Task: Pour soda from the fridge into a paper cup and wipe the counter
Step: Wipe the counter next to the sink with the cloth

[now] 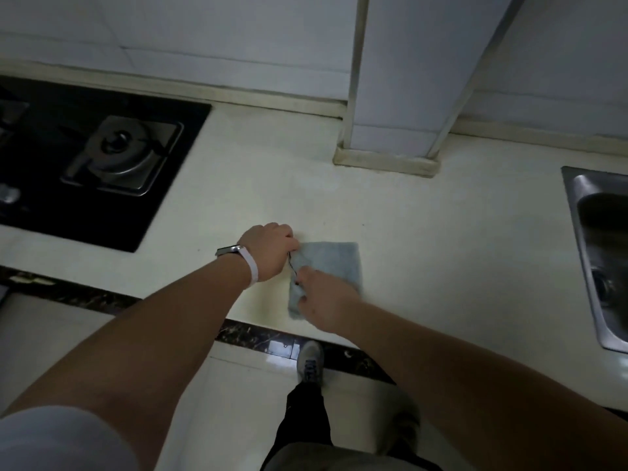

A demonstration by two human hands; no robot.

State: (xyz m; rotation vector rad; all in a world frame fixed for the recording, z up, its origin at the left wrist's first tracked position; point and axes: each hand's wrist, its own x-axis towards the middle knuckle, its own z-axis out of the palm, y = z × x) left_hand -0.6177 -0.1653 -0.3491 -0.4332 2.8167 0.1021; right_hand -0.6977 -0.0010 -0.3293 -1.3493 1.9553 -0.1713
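A light blue cloth (334,263) lies folded flat on the cream counter (424,239), near its front edge. My left hand (270,249), with a white band on the wrist, pinches the cloth's upper left corner with curled fingers. My right hand (326,302) pinches the cloth's lower left edge and covers part of it. No soda or paper cup is in view.
A black gas hob (102,164) with a steel burner is set into the counter at the left. A steel sink (598,253) sits at the right edge. A white tiled pillar (401,96) stands on the counter at the back. My shoe (309,362) is on the floor below.
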